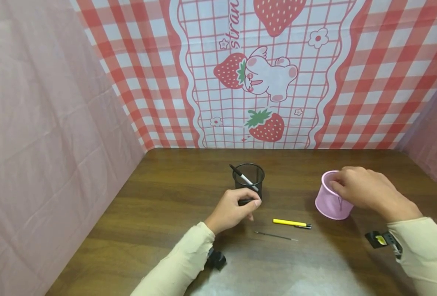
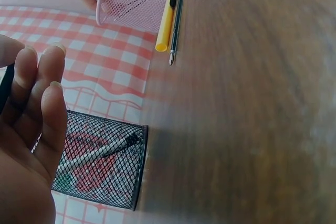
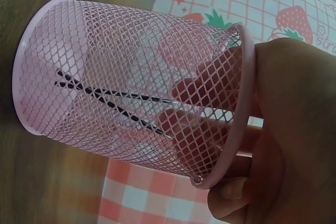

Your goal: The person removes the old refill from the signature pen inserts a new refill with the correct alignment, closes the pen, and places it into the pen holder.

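Observation:
My left hand (image 1: 237,207) pinches a black pen-like piece (image 2: 6,87), mostly hidden by the fingers, in front of the black mesh pen cup (image 1: 249,166). A white marker with a black cap (image 1: 246,177) leans inside that cup. My right hand (image 1: 370,191) has its fingers inside the rim of the pink mesh pen cup (image 1: 329,205). Through the pink mesh, two thin dark pen refills (image 3: 131,96) cross each other, their upper ends at my fingers; whether the fingers pinch one is hidden. My right thumb shows at the rim.
A yellow pen barrel with a black clip (image 1: 290,223) lies on the wooden table (image 1: 159,230) between the cups. Just nearer to me lies a thin dark refill (image 1: 275,235). A checked strawberry cloth (image 1: 159,102) hangs along the table's back edge.

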Available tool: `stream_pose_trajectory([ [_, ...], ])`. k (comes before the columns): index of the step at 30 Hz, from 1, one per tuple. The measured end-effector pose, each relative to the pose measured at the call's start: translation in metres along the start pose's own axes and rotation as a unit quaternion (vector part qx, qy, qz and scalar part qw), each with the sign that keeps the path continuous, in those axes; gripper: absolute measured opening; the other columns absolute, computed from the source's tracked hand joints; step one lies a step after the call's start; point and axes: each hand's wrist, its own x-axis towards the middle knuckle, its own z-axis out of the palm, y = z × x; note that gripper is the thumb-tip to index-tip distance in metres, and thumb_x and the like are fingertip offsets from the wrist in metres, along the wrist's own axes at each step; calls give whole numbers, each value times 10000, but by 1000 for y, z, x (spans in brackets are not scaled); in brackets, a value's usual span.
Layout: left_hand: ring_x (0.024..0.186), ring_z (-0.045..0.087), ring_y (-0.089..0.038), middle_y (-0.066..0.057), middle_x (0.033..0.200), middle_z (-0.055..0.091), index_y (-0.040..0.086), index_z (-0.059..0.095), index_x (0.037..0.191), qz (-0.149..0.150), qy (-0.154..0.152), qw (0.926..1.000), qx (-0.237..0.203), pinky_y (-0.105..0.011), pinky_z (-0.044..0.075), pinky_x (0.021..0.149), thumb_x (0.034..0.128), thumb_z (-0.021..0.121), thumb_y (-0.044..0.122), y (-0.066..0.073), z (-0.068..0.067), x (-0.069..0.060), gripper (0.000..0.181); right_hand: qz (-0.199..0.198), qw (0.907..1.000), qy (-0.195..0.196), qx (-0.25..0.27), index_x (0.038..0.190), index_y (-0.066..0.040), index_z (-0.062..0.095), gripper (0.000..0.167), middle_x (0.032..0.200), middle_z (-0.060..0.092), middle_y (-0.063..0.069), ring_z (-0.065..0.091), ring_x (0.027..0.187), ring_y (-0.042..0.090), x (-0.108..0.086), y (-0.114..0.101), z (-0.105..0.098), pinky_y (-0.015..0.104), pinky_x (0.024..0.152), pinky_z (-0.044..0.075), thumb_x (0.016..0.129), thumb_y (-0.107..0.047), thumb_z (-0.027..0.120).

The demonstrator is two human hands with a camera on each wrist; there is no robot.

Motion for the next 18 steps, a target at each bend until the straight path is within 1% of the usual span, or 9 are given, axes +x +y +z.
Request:
stream_pose_trajectory([
  [3,563,658,-183,-42,741,664,81,718,1005,-53,12,10000,18,-239,508,545,962,665,67,0,1,0,69,9,10000,-22,10,814,-226,682,126,681,501,-50,462,624,165,0,0,0,390,539,403,921,-290,669],
  [6,559,657,-196,-28,722,657,59,715,997,-51,13,10000,39,-233,500,542,955,663,43,2,1,1,69,18,10000,-88,34,817,-233,675,129,645,481,-51,459,620,162,0,0,0,384,542,395,931,-291,657],
  [11,561,653,-142,-93,741,670,75,721,1008,41,4,10000,37,-237,500,543,967,670,100,2,1,0,70,20,9998,-201,45,809,-240,663,157,615,459,-55,450,612,155,0,0,1,377,541,386,952,-294,627],
  [14,568,658,-138,-148,763,676,81,723,1016,111,-27,9999,-22,-251,510,548,975,670,139,0,0,0,89,45,9996,-266,61,820,-223,672,184,613,458,-52,448,610,152,0,1,1,377,542,383,964,-321,615],
  [16,568,658,-136,-152,766,677,79,723,1019,154,-41,9999,-45,-252,513,548,977,669,150,-2,0,-1,99,52,9996,-275,36,825,-218,676,203,614,460,-51,451,613,154,1,1,2,387,548,387,972,-339,606],
  [18,565,657,-148,-129,752,675,70,720,1016,110,-36,9999,-25,-248,510,549,974,666,125,1,0,-1,88,52,9995,-298,27,817,-217,672,222,619,465,-51,453,613,155,0,2,2,394,550,393,980,-346,594],
])
